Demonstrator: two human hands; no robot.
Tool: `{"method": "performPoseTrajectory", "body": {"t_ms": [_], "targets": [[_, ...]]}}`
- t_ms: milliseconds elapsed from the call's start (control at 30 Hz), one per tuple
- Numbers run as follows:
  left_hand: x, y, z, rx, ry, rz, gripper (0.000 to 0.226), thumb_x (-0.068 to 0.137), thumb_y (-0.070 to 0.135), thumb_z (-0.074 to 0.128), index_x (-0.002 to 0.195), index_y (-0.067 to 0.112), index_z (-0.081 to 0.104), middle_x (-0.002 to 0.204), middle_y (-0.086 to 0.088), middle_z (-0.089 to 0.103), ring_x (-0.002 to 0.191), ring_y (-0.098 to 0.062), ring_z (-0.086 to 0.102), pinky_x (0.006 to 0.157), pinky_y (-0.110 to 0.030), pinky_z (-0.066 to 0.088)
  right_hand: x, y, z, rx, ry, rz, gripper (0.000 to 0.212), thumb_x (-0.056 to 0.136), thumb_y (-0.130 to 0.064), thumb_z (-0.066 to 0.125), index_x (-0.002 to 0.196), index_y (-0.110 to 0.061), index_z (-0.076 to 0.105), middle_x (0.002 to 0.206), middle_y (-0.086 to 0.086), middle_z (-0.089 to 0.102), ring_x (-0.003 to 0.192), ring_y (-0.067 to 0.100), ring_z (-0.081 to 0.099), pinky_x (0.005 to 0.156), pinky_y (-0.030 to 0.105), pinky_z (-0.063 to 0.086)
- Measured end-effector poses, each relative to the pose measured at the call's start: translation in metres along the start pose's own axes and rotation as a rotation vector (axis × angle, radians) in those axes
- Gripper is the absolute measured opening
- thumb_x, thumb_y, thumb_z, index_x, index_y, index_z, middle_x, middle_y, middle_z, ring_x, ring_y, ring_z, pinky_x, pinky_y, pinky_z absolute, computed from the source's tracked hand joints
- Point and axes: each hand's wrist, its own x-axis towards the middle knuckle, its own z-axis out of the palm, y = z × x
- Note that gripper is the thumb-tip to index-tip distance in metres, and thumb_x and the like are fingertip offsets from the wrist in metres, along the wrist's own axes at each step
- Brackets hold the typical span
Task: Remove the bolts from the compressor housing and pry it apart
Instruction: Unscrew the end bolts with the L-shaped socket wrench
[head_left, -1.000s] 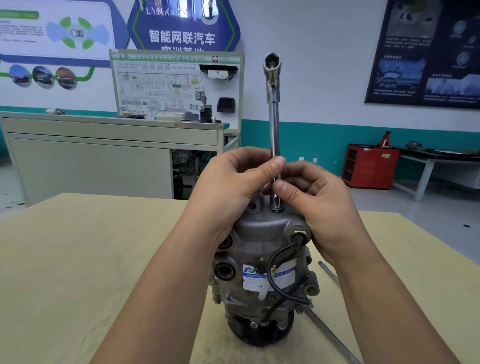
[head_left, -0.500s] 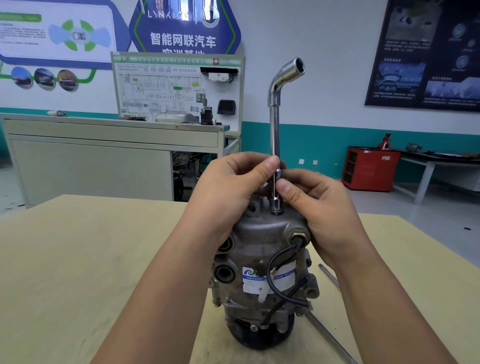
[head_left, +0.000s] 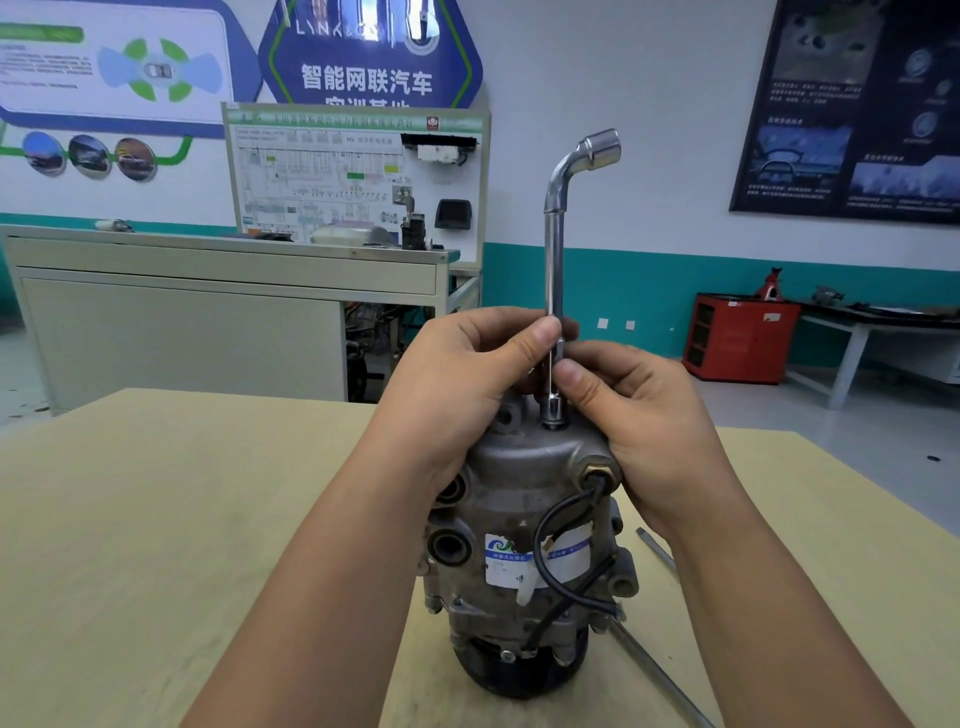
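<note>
A grey metal compressor (head_left: 524, 551) stands upright on the wooden table (head_left: 156, 519), pulley end down, with a white label and a black cable on its side. A chrome L-shaped socket wrench (head_left: 555, 249) stands vertically with its lower socket seated on a bolt at the top of the housing. My left hand (head_left: 457, 389) pinches the wrench shaft from the left, thumb on the shaft. My right hand (head_left: 639, 415) pinches the shaft lower down from the right. The bolt head itself is hidden inside the socket.
A long metal rod (head_left: 660, 670) lies on the table behind and right of the compressor. Beyond the table stand a grey cabinet (head_left: 182, 312), a training display board (head_left: 358, 176), a red tool box (head_left: 740, 335) and a side bench (head_left: 883, 322).
The wrench has turned about its upright shaft: its bent top end pointed toward me a second ago and now points to the right. Both hands stayed on the shaft.
</note>
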Motion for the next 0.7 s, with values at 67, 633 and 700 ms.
{"method": "performPoseTrajectory", "body": {"t_ms": [67,633,700], "targets": [[0.0002,0.0007,-0.0001,0.004,0.007,0.002,0.014,0.077,0.029,0.067,0.082,0.020,0.076,0.087,-0.006,0.075,0.087,-0.022,0.071,0.086,-0.037,0.055,-0.0001,0.0002,-0.0007,0.000,-0.007,0.004,0.016,0.071,-0.026,0.063,0.082,-0.028,0.075,0.087,-0.002,0.075,0.087,0.014,0.070,0.076,0.023,0.056],[-0.0002,0.0011,0.0007,-0.014,0.013,-0.013,0.011,0.086,0.019,0.064,0.086,0.016,0.075,0.083,-0.004,0.075,0.080,-0.016,0.071,0.078,-0.028,0.057,-0.0002,0.0012,-0.0005,-0.010,0.000,0.002,0.016,0.072,-0.027,0.061,0.083,-0.027,0.073,0.088,-0.001,0.075,0.088,0.015,0.070,0.078,0.025,0.056],[-0.0002,0.0020,0.0008,-0.014,0.021,-0.013,0.012,0.078,0.025,0.068,0.084,0.016,0.074,0.081,-0.003,0.074,0.077,-0.014,0.070,0.074,-0.026,0.056,-0.0003,0.0021,-0.0014,0.000,0.002,0.011,0.019,0.071,-0.028,0.063,0.086,-0.026,0.075,0.091,0.000,0.075,0.091,0.017,0.070,0.080,0.027,0.056]]}}
